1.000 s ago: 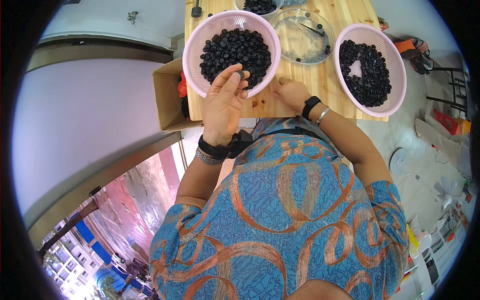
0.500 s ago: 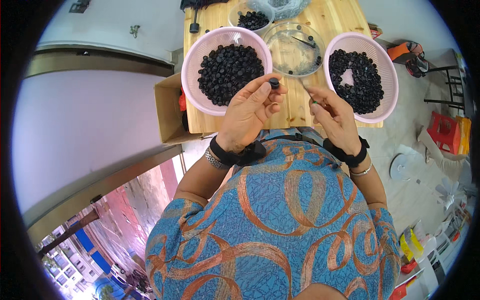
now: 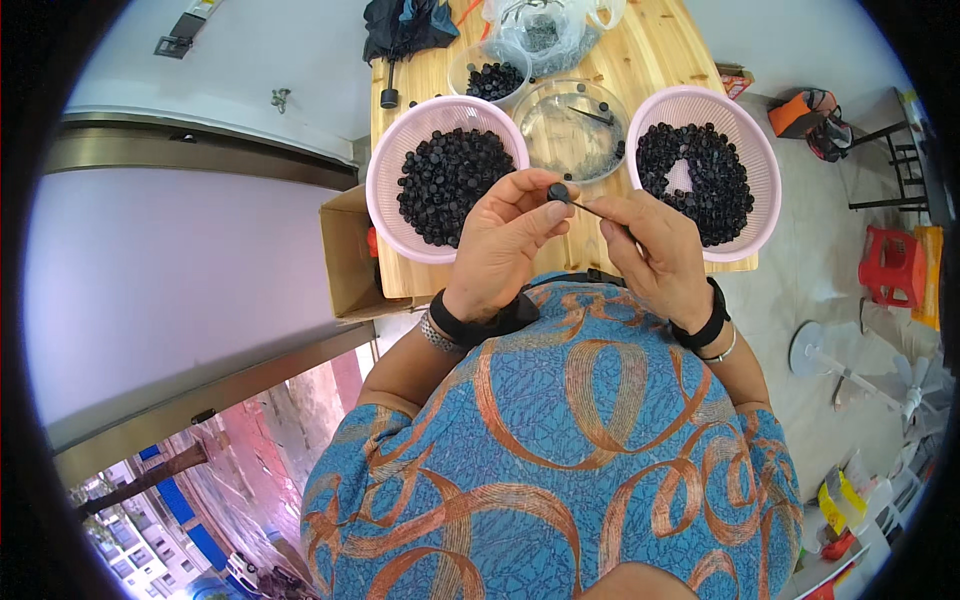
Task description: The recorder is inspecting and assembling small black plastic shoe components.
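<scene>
I have the small round black plastic cap (image 3: 557, 191) pinched between thumb and forefinger of my left hand (image 3: 505, 245), held up just in front of the clear round plastic dish (image 3: 570, 125). My right hand (image 3: 655, 250) grasps a thin dark metal pin (image 3: 595, 212), its tip touching the cap. Both grips are closed, one on each part.

To do this well, I judge the cap must sit steady with its opening turned toward the pin, and the pin must go in straight, not slanted, with a light push; squeeze too hard and the cap could pop out of my fingers.

Left of the dish sits a pink plastic sieve basket (image 3: 385, 195) heaped with black caps; right of the dish, a second pink sieve basket (image 3: 762, 165) with more, both on the pale wooden counter (image 3: 650, 60). Beyond the dish stands a small clear tub (image 3: 490, 75) of black pieces.

Hard to make out: whether the pin has entered the cap or only meets it. My fingers hide most of the pin's length, and the bits lying in the dish are too small to identify.
</scene>
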The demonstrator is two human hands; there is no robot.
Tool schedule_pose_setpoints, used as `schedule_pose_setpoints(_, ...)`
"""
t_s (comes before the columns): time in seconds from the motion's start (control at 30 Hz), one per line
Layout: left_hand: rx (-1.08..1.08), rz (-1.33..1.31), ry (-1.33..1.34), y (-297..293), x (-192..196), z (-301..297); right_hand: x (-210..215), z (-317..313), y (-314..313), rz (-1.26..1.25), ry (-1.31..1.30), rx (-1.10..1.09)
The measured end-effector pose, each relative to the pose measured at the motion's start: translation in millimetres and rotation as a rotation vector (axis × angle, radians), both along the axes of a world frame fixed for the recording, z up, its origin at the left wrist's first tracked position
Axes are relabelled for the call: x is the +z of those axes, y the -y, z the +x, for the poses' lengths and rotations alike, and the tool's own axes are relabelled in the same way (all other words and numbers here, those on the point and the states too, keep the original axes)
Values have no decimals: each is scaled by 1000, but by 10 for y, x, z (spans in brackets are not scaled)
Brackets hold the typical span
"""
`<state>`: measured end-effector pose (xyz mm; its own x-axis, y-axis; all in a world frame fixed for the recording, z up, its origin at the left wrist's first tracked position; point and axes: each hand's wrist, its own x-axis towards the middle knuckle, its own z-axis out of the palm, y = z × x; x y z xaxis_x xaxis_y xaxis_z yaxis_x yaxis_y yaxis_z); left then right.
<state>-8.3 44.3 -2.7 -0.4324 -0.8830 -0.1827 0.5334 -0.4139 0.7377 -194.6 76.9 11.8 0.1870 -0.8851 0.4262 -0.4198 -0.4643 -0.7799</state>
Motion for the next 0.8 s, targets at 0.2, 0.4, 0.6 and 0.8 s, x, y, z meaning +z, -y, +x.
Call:
schedule_pose_setpoints(0.2, 50, -202, 258, 17, 26, -70, 14, -21, 48, -42, 3, 5)
schedule_pose_setpoints(0.4, 64, -153, 201, 58, 66, -156, -6, -65, 57, 44, 5, -55)
schedule_pose_setpoints(0.6, 100, -141, 147, 111, 17, -146, -30, -86, 97, -36, 11, -97)
schedule_pose_setpoints(0.8, 13, -172, 196, 92, 21, -107, 133, -207, 144, -69, -164, -24)
